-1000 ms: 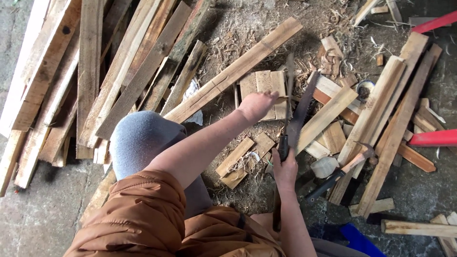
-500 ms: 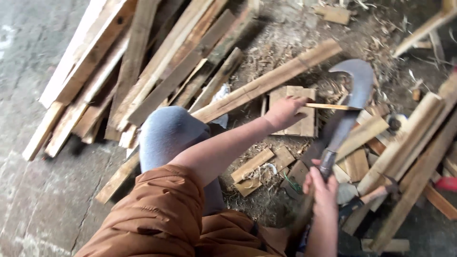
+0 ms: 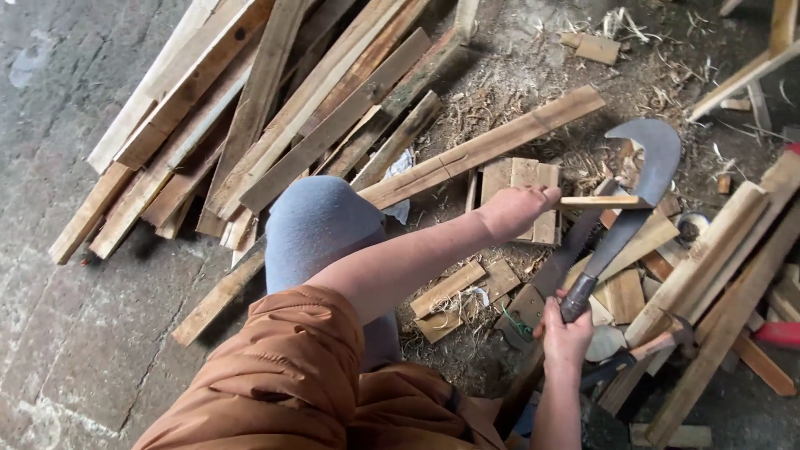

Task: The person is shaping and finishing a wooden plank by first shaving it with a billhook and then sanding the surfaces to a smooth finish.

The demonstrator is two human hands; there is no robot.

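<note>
I see my left hand (image 3: 515,212) stretched out over the ground, its fingers pinched on one end of a thin wooden stick (image 3: 602,201), which lies level and points to the right. The stick's free end meets the blade of a billhook (image 3: 637,196), a dark curved chopping knife with a hooked tip; whether wood and steel actually touch I cannot tell from this angle. My right hand (image 3: 567,333) is curled tight about the billhook's handle, low in the view, with the blade rising up and to the right from the fist.

Under my left hand sits a small square wooden board (image 3: 533,179), and just behind it a long plank (image 3: 492,148) lies slanted across the dirt. To the left a heap of planks (image 3: 250,108) fans out over the stone floor (image 3: 75,333). My knee, in grey trousers (image 3: 321,225), is bent up between the heap and my left arm, and an orange jacket sleeve (image 3: 283,375) fills the bottom of the view.

A few short offcuts (image 3: 454,292) lie in the shavings below my left forearm. To the right more laths (image 3: 708,275) are stacked slantwise, and a hammer (image 3: 658,346) rests among them near my right hand.
</note>
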